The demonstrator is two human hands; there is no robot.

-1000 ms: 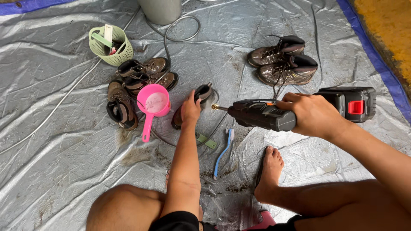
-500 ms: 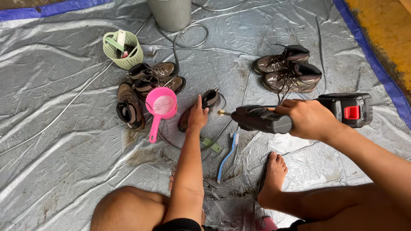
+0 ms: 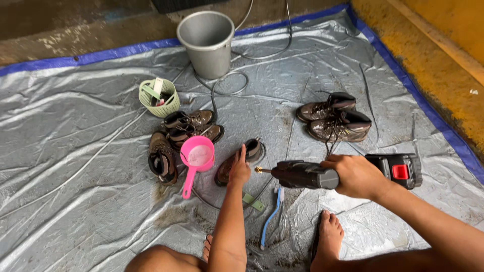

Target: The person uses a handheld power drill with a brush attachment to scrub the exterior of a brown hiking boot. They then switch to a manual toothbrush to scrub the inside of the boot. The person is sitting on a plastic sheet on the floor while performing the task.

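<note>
While the left hand [image 3: 240, 171] presses on a brown boot [image 3: 237, 162] lying near the middle of the grey tarp [image 3: 75, 151], fingers wrapped over its side, the right hand [image 3: 357, 175] grips a black cordless spray gun [image 3: 322, 174], fingers closed round the body, brass nozzle aimed at that boot. No water jet visible, so this boot looks not yet washed. Pink ladle [image 3: 196, 158] just left of it; three more muddy boots [image 3: 176, 138] further left, apparently waiting. Another boot pair [image 3: 335, 118] sits toward the tarp's right edge; cleaned or not, can't tell. Blue brush [image 3: 271, 216] near the bare feet. Grey bucket [image 3: 206, 40] at far edge, green basket [image 3: 159, 98] beside it.
</note>
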